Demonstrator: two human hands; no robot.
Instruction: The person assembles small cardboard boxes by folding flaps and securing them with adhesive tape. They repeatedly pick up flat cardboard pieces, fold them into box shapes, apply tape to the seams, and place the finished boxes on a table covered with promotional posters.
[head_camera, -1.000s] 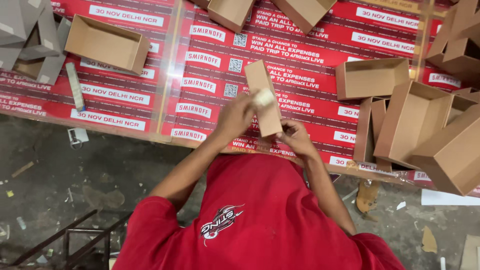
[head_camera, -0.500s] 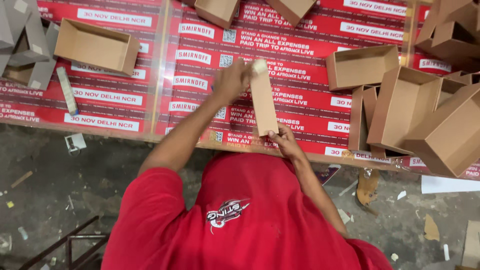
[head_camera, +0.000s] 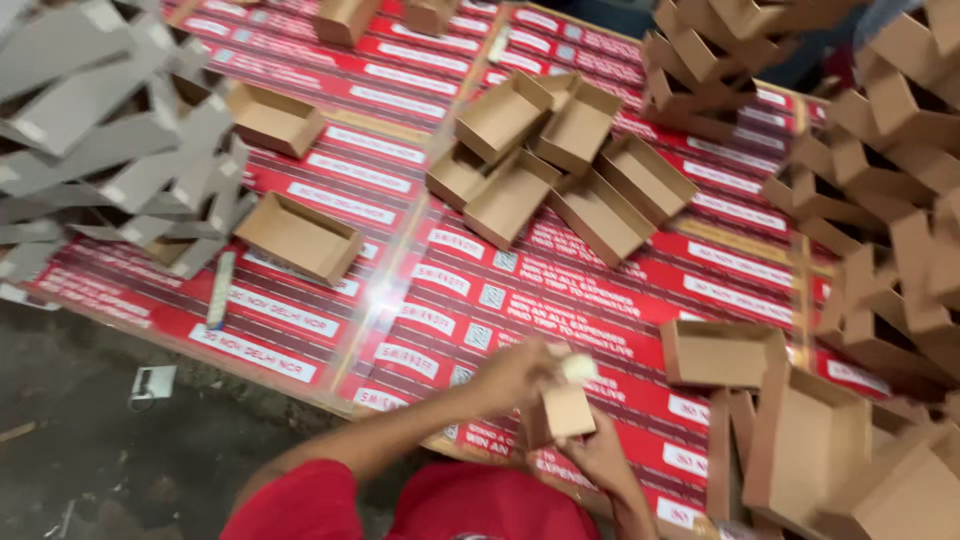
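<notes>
My left hand presses a small white lump against the top end of a brown cardboard piece. My right hand grips the lower end of that same piece from below. The piece is held just above a red printed sheet that covers the work surface. My red sleeves fill the bottom edge of the view.
Open brown cardboard trays lie on the sheet: one at the left, a cluster in the middle, one just right of my hands. Stacked trays pile up on the right, grey folded card on the left. A white strip lies near the sheet's front edge.
The view has swung upward and to the right, so more trays show. Both hands still hold the cardboard piece, which now looks shorter and sits lower in the view.
</notes>
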